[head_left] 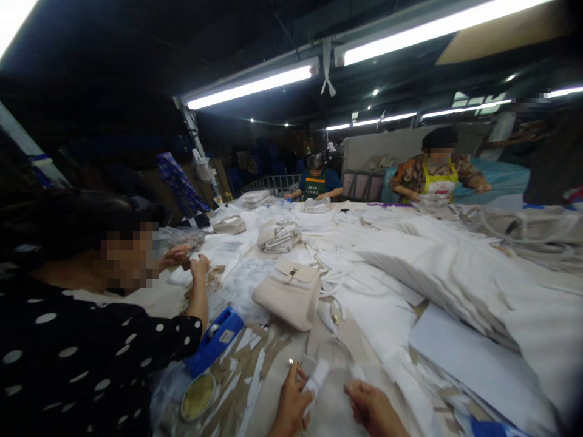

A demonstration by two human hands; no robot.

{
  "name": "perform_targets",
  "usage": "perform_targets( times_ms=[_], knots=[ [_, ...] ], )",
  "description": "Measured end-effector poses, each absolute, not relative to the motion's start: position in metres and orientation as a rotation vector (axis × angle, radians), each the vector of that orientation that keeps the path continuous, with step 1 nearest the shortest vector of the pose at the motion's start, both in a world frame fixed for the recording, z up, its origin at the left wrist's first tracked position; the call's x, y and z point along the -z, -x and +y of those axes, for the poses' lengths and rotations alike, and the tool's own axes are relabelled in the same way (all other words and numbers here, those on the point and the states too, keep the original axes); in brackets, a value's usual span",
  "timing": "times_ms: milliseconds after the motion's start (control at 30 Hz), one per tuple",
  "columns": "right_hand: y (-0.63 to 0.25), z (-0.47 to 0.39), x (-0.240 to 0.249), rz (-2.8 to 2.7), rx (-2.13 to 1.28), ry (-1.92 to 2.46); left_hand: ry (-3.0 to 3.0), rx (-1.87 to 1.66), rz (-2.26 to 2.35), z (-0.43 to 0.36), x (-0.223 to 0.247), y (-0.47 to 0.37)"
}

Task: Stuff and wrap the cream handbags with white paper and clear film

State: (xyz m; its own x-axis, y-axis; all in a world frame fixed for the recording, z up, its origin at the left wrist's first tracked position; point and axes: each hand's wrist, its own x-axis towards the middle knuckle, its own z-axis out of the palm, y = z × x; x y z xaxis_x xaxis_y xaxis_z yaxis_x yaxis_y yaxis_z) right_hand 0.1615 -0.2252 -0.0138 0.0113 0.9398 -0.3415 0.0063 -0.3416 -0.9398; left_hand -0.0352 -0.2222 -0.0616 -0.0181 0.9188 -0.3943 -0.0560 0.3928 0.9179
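Note:
My left hand [294, 394] is at the bottom centre, its fingers closed round a white rolled strip [319, 375]. A small shiny metal piece shows at its fingertips. To the right, my right hand [371, 403] has its fingers pressed together by a small white piece [357, 371]; what they pinch is too small to make out. Between and beyond the hands lies beige material [337, 394] with a curved strap. A beige bag [291, 294] with a flap and a metal clasp rests just behind it.
At left, a person in a dotted top [91, 358] works close by. A blue tape dispenser [216, 340] and a round tin [199, 396] lie left of my hands. White sheets [455, 279] are piled at right. Two people sit across the table, with more bags between.

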Motion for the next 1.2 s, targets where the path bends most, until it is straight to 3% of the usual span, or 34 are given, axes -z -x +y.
perform_targets(
  times_ms=[300, 833, 1200],
  knots=[
    [-0.116, -0.188, 0.02, -0.977, -1.818, 1.516, -1.128, -0.811, 1.539, -0.225, 0.035, 0.032],
    [-0.098, -0.174, 0.036, -1.311, -1.707, 1.853, -1.595, -0.745, 1.633, -0.227, 0.037, 0.032],
    [-0.115, -0.185, 0.057, -1.246, -1.742, 1.881, -1.532, -0.731, 1.663, -0.226, 0.032, 0.03]
  ],
)
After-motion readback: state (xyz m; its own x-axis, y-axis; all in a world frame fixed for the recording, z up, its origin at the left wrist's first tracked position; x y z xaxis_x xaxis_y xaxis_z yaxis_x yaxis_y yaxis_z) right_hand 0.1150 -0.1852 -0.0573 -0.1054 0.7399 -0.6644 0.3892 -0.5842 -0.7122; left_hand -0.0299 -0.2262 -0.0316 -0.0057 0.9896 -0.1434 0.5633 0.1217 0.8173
